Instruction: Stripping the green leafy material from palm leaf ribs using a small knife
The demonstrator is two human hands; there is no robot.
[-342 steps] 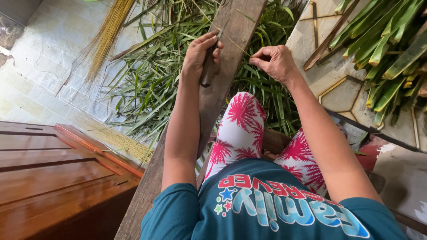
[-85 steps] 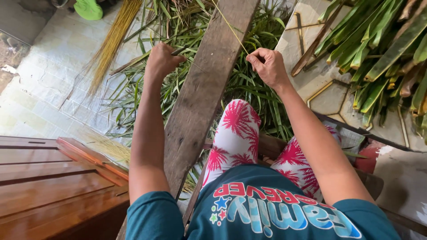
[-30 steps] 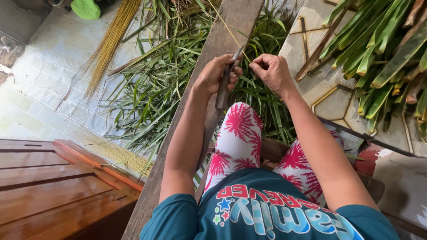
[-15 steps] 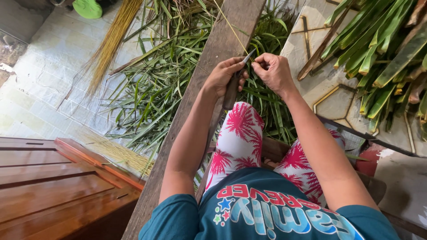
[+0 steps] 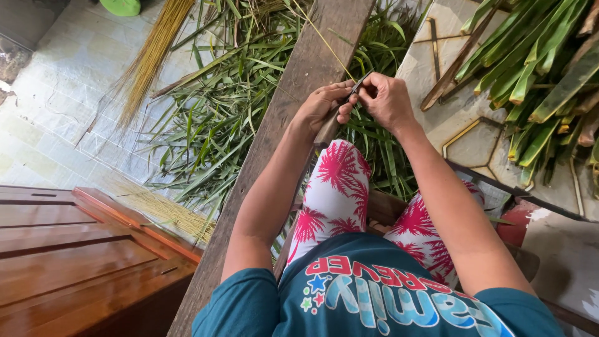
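Note:
My left hand (image 5: 322, 106) grips a small knife (image 5: 334, 120) by its wooden handle, with the blade up against a thin yellowish leaf rib (image 5: 324, 39). My right hand (image 5: 388, 100) pinches the near end of that rib just beside the blade. Both hands meet over the right edge of a long wooden plank (image 5: 299, 81) that slopes away from my lap. The rib runs up and away to the left across the plank.
Stripped green leaf blades (image 5: 218, 118) lie heaped on the tiled floor left of and beyond the plank. A bundle of yellow ribs (image 5: 150, 59) lies at upper left. Whole green fronds (image 5: 536, 68) are piled at right. A brown wooden bench (image 5: 75, 249) stands at lower left.
My left hand reached out to the leaf pile on the left, then came back to the knife. Both hands have closed together on the rib at the plank's right edge.

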